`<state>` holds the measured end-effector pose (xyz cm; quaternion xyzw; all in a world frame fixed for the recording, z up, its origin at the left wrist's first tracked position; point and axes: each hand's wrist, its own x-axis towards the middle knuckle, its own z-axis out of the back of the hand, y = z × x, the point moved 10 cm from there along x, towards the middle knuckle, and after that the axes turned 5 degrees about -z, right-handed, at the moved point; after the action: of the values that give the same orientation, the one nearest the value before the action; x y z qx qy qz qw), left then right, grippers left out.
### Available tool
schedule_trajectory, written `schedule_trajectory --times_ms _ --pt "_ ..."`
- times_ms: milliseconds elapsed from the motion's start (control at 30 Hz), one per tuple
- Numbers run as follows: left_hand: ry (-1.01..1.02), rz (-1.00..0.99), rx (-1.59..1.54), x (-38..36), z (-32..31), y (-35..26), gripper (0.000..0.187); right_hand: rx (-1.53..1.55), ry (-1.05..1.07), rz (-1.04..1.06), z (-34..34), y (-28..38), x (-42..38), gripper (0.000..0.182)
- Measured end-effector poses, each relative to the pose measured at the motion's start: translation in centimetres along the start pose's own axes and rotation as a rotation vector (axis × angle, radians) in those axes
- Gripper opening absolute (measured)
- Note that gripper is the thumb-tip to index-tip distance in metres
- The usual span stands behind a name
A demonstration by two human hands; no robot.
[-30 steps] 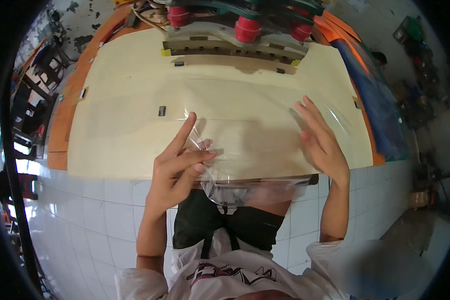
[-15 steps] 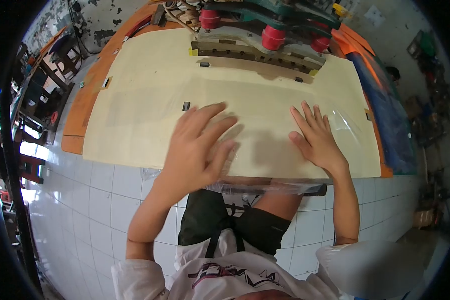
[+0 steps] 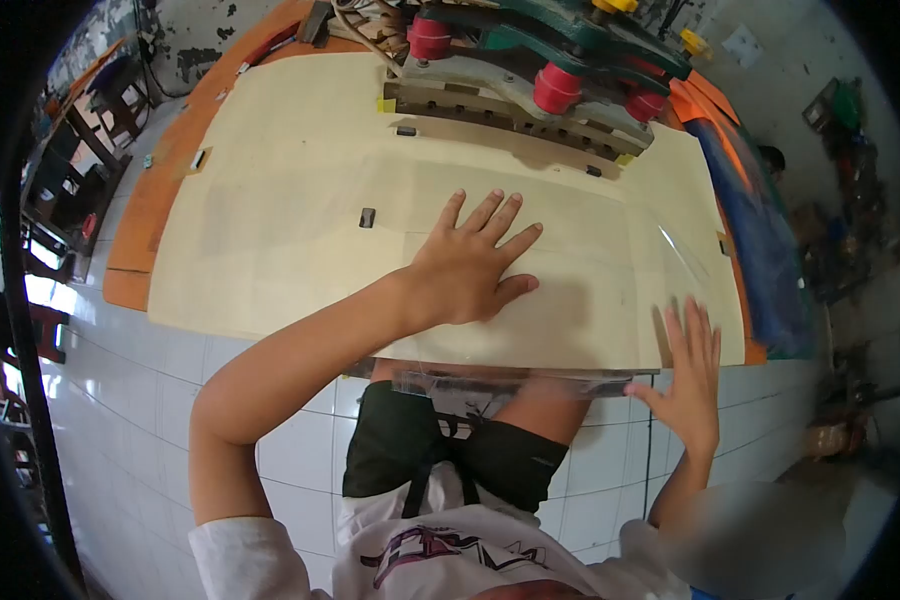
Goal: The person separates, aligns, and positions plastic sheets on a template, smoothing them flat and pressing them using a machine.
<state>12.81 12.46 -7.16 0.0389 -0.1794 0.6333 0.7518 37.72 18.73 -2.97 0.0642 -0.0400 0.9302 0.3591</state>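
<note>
My left hand (image 3: 470,268) lies palm down with spread fingers on a clear plastic sheet (image 3: 570,215), which covers the middle of a cream board (image 3: 260,130). Held at the board's front right edge, my right hand (image 3: 690,380) has straight fingers and its thumb apart, with nothing in its grasp. A streak of glare shows on the plastic to the right. More clear plastic (image 3: 500,383) hangs at the front edge. Small dark blocks sit on the board, one (image 3: 367,217) left of my left hand and another (image 3: 594,171) near the back.
A green machine head with red cylindrical mounts (image 3: 557,88) and a long metal bar (image 3: 510,117) stands over the board's back. Blue plastic (image 3: 755,230) and orange material (image 3: 708,105) lie along the right side. The wooden table edge (image 3: 135,245) shows at left.
My left hand has moved right and come down flat on the plastic. My right hand has slid back toward me and right, to the board's front edge.
</note>
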Motion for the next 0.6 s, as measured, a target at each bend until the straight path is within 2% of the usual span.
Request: schedule_trajectory --times_ms 67,133,167,233,267,333,367,433,467,533,567,600 --pt "-0.014 0.01 0.003 0.1 0.0 -0.1 0.064 -0.025 0.034 -0.12 -1.1 -3.2 -1.8 0.08" --pt "-0.031 -0.004 -0.007 0.0 0.2 -0.3 0.063 0.176 -0.042 -0.138 -2.0 -5.9 -3.4 0.063" --pt "-0.042 -0.01 0.003 0.0 0.4 -0.3 0.063 0.167 -0.037 -0.151 -2.6 -7.7 -3.8 0.063" --pt "-0.056 -0.025 0.001 0.0 0.5 -0.5 0.062 0.309 -0.046 -0.092 -2.8 -10.6 -4.2 0.042" --pt "-0.066 -0.03 0.015 0.0 0.6 -0.5 0.062 0.31 -0.046 -0.102 -2.5 -11.8 -4.4 0.042" --pt "-0.08 -0.036 0.03 0.0 0.8 -0.5 0.062 0.561 -0.155 -0.41 -1.0 -16.7 -4.6 0.032" --pt "-0.089 -0.037 0.03 0.0 0.9 -0.5 0.062 0.557 -0.158 -0.408 -0.2 -17.5 -3.8 0.032" --pt "-0.104 -0.034 0.031 -0.1 1.0 -0.5 0.061 0.033 -0.536 -0.071 5.6 -15.2 -2.2 0.03" --pt "-0.11 -0.033 0.022 -0.1 1.0 -0.5 0.061 0.032 -0.538 -0.068 6.1 -15.9 -1.3 0.03" --pt "-0.115 -0.035 0.015 -0.1 1.1 -0.5 0.061 -0.289 -0.593 -0.363 7.3 -18.8 -0.3 0.031" --pt "-0.113 -0.04 0.016 -0.1 1.2 -0.5 0.061 -0.287 -0.595 -0.364 7.6 -19.1 0.5 0.031" --pt "-0.112 -0.043 0.016 -0.2 1.2 -0.6 0.061 -0.153 -0.612 -0.392 7.9 -19.9 1.1 0.031"
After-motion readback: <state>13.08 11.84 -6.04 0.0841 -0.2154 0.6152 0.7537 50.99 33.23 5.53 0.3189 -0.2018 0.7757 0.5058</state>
